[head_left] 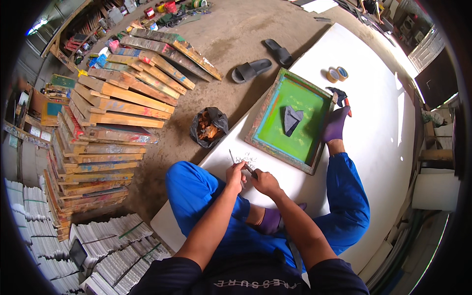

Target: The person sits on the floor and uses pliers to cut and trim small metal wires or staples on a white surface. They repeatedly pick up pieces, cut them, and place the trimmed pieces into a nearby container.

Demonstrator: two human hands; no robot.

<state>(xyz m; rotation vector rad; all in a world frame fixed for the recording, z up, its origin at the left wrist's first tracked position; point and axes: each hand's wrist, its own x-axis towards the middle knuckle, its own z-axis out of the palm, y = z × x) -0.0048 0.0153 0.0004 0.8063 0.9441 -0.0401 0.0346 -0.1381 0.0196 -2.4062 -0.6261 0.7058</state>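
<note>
My left hand (pixel 235 175) is closed round a thin, grey, pointed stick-like tool (pixel 231 156), its tip sticking up past my fingers. Right beside it, my right hand (pixel 266 183) grips a dark handle (pixel 250 170) that slants toward the left hand. The far end of that handle is hidden at my left fingers, so its kind does not show. Small dark bits (pixel 247 160) lie scattered on the white tabletop (pixel 221 169) just beyond my hands. Farther off to the right lies a wooden screen-printing frame (pixel 260 120) with green mesh, a crumpled grey cloth (pixel 292 120) on it.
My bent legs in blue trousers (pixel 344 196) flank the work spot; one purple-socked foot (pixel 336 123) rests against the frame. Two tape rolls (pixel 333 75) sit beyond it. On the floor are a black bag (pixel 201 129), slides (pixel 250 71) and stacked wooden frames (pixel 132 103).
</note>
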